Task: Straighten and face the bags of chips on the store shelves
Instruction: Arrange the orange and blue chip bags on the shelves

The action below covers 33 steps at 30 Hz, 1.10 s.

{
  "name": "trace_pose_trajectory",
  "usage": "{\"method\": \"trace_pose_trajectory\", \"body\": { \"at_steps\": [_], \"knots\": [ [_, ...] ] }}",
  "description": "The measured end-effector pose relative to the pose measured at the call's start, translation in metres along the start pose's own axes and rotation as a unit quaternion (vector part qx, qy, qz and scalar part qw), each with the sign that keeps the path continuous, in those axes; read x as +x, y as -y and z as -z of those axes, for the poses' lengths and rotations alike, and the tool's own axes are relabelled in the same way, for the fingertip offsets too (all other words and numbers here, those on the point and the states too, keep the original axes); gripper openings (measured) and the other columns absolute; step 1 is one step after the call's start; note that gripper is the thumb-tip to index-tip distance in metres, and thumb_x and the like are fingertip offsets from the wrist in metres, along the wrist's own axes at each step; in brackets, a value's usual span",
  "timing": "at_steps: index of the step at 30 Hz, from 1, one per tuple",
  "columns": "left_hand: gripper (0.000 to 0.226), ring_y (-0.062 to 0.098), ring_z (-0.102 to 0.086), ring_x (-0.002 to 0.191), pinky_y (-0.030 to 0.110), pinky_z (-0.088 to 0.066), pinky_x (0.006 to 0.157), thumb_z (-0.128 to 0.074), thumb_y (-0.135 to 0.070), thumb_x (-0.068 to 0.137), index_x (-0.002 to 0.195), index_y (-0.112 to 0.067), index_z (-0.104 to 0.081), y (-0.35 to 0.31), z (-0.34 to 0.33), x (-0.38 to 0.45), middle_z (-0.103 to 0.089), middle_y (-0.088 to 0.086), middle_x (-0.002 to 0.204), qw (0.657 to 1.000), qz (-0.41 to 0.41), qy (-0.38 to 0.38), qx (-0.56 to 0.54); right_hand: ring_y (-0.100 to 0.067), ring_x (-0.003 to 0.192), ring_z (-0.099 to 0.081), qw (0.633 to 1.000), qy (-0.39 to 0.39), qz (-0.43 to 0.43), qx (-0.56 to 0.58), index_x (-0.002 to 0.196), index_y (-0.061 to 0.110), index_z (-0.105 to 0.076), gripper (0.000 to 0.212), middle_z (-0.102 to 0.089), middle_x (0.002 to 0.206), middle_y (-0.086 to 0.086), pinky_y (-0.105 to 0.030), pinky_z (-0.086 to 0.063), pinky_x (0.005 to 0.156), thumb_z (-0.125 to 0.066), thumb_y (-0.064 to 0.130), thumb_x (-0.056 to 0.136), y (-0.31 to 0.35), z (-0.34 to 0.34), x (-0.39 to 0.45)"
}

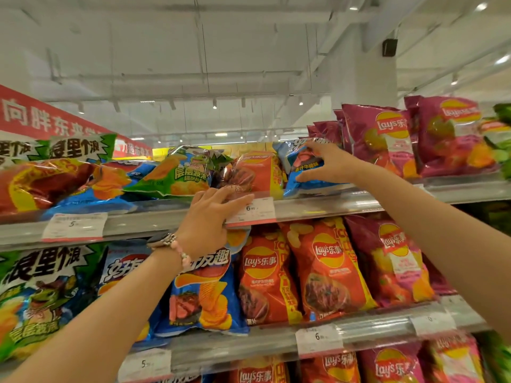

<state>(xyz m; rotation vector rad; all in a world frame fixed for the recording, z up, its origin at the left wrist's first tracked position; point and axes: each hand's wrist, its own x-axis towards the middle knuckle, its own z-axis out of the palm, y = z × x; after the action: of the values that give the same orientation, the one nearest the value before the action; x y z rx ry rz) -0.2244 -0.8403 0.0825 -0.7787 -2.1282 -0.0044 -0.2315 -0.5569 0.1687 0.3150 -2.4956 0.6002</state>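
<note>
Your two forearms reach up from the bottom of the view, and your hands are well apart on the top shelf [359, 205]. On your left wrist you wear a watch [161, 240] and a bead bracelet [181, 251]. Your left hand [210, 214] lies at the front edge of this shelf, its fingers almost straight, touching the lower edge of an orange Lay's bag [254, 172] and covering part of the price tag [257, 211] that shows a 6. This orange bag lies tilted back, between a green bag [179, 172] on its left and a blue bag [301, 167] on its right. Your right hand [329, 164] holds the blue bag: the thumb is under it and the fingers curve over its top. Just to the right of this hand, purple Lay's bags [387, 139] stand upright. On the shelf below [276, 341], more bags stand facing you: green, blue, orange and purple. Far behind, at the upper left, a red banner [41, 117] with white characters hangs under the white ceiling.
</note>
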Motion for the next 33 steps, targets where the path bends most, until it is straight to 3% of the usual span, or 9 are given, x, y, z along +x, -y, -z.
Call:
{"method": "trace_pose_trajectory", "body": {
  "at_steps": [2, 4, 9, 14, 20, 24, 29, 33],
  "knots": [
    [0.075, 0.029, -0.040, 0.118, 0.039, -0.023, 0.099, -0.056, -0.001, 0.076, 0.143, -0.031, -0.039, 0.000, -0.001, 0.001, -0.046, 0.009, 0.136, 1.000, -0.001, -0.003, 0.002, -0.019, 0.097, -0.058, 1.000, 0.029, -0.004, 0.006, 0.139, 0.032, -0.036, 0.075, -0.057, 0.119, -0.003, -0.028, -0.048, 0.083, -0.074, 0.034, 0.075, 0.001, 0.003, 0.001],
    [0.072, 0.029, -0.041, 0.115, 0.039, -0.025, 0.098, -0.055, -0.003, 0.077, 0.143, -0.030, -0.040, -0.001, -0.001, 0.001, -0.048, 0.010, 0.133, 1.000, -0.003, -0.001, 0.001, -0.014, 0.091, -0.056, 0.999, 0.038, 0.005, 0.002, 0.142, 0.032, -0.033, 0.079, -0.055, 0.115, 0.002, -0.022, -0.042, 0.073, -0.074, 0.022, 0.075, 0.000, 0.004, 0.001],
    [0.063, 0.032, -0.045, 0.112, 0.042, -0.028, 0.098, -0.045, -0.016, 0.078, 0.140, -0.026, -0.046, -0.003, 0.001, -0.001, -0.052, 0.013, 0.129, 1.000, 0.002, 0.000, -0.008, -0.020, 0.111, -0.055, 0.999, 0.004, 0.038, 0.012, 0.141, 0.022, -0.040, 0.080, -0.058, 0.124, -0.001, -0.032, -0.043, 0.099, -0.080, 0.014, 0.072, -0.001, 0.006, -0.006],
    [0.071, 0.033, -0.044, 0.114, 0.043, -0.027, 0.099, -0.056, 0.001, 0.076, 0.140, -0.026, -0.044, -0.003, 0.001, 0.000, -0.051, 0.013, 0.130, 1.000, 0.003, -0.004, -0.005, -0.022, 0.111, -0.056, 0.997, -0.053, 0.059, -0.004, 0.138, 0.017, -0.046, 0.075, -0.059, 0.125, -0.004, -0.037, -0.045, 0.098, -0.080, 0.015, 0.072, 0.000, 0.004, -0.012],
    [0.065, 0.033, -0.046, 0.111, 0.043, -0.028, 0.096, -0.048, -0.009, 0.077, 0.140, -0.027, -0.044, -0.003, 0.001, 0.000, -0.053, 0.013, 0.127, 1.000, -0.008, -0.014, 0.001, -0.022, 0.102, -0.060, 0.988, -0.122, 0.095, 0.012, 0.129, 0.019, -0.054, 0.063, -0.065, 0.111, -0.001, -0.045, -0.049, 0.092, -0.079, 0.011, 0.072, -0.002, 0.001, -0.013],
    [0.064, 0.031, -0.046, 0.109, 0.040, -0.028, 0.095, -0.037, -0.024, 0.077, 0.140, -0.027, -0.044, -0.002, 0.001, -0.001, -0.053, 0.011, 0.125, 1.000, -0.010, -0.012, 0.000, -0.018, 0.105, -0.058, 0.979, -0.171, 0.088, 0.062, 0.133, 0.017, -0.051, 0.065, -0.063, 0.113, 0.000, -0.035, -0.045, 0.096, -0.077, 0.009, 0.074, 0.002, 0.002, -0.014],
    [0.067, 0.027, -0.042, 0.114, 0.036, -0.025, 0.099, -0.044, -0.022, 0.077, 0.143, -0.028, -0.039, 0.002, 0.001, -0.001, -0.049, 0.006, 0.127, 1.000, -0.022, 0.015, -0.001, -0.011, 0.111, -0.053, 0.964, -0.148, 0.096, 0.197, 0.140, 0.017, -0.043, 0.071, -0.055, 0.116, 0.006, -0.023, -0.039, 0.100, -0.073, 0.002, 0.078, 0.020, 0.002, -0.019],
    [0.061, 0.022, -0.043, 0.121, 0.039, -0.035, 0.105, -0.056, -0.033, 0.080, 0.138, -0.015, -0.047, 0.012, 0.016, -0.002, -0.048, 0.006, 0.132, 0.985, -0.040, 0.031, -0.164, -0.013, 0.115, -0.053, 0.964, -0.154, 0.110, 0.185, 0.142, 0.017, -0.040, 0.076, -0.054, 0.125, 0.001, -0.025, -0.040, 0.101, -0.075, 0.003, 0.076, 0.038, -0.005, -0.017]
  ]
}}
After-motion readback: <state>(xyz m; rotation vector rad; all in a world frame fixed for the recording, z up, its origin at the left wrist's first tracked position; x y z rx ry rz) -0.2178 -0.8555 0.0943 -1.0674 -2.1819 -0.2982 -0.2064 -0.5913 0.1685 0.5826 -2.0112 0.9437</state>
